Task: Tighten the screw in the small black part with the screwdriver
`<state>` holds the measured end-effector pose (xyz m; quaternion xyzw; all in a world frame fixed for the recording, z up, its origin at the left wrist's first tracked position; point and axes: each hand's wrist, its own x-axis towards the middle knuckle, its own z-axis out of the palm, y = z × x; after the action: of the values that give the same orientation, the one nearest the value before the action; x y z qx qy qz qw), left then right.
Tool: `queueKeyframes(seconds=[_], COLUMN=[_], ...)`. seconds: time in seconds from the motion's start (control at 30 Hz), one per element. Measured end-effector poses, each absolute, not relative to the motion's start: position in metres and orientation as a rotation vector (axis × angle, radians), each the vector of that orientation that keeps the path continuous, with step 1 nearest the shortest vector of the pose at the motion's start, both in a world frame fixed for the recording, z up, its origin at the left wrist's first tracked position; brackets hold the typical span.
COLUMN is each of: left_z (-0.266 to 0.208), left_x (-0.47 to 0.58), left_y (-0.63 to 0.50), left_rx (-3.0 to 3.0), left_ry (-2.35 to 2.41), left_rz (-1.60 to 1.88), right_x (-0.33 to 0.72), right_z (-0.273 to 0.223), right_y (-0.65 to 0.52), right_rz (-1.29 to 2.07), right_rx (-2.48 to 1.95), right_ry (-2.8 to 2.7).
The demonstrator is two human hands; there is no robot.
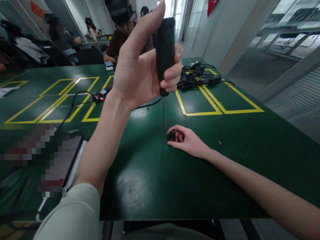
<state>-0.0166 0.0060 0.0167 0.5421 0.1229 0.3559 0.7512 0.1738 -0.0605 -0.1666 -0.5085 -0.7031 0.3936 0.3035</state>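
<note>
My left hand (pixel 147 63) is raised over the table with its fingers wrapped round the dark handle of a screwdriver (pixel 165 53). The thin shaft points straight down, and its tip ends just left of my right hand. Low over the green tabletop, my right hand (pixel 183 138) pinches a small black part (pixel 171 136) between thumb and fingers. A short metal-looking cylinder sticks up from that part. The screwdriver tip and the black part look slightly apart; whether they touch I cannot tell for sure.
The green table (pixel 150 186) bears yellow tape rectangles. A tangle of black cables (pixel 197 76) lies at the back right. At left are a phone (pixel 72 156) and a cabled device (pixel 102 93). A person (pixel 112 46) sits across the table, others farther back.
</note>
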Motion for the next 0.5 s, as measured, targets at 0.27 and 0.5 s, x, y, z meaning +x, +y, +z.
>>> queueKeyframes(seconds=[0.27, 0.5], left_z=[0.0173, 0.0091], left_x=[-0.0126, -0.0081], left_y=[0.0016, 0.0044], left_rx=[1.228, 1.282], left_ry=[0.317, 0.24], left_rz=[0.754, 0.66], right_x=[0.1806, 0.1805], right_z=[-0.1627, -0.1625], right_y=[-0.0625, -0.0624], right_rz=[1.07, 1.093], right_rx=[-1.247, -1.244], right_ry=[-1.937, -1.93])
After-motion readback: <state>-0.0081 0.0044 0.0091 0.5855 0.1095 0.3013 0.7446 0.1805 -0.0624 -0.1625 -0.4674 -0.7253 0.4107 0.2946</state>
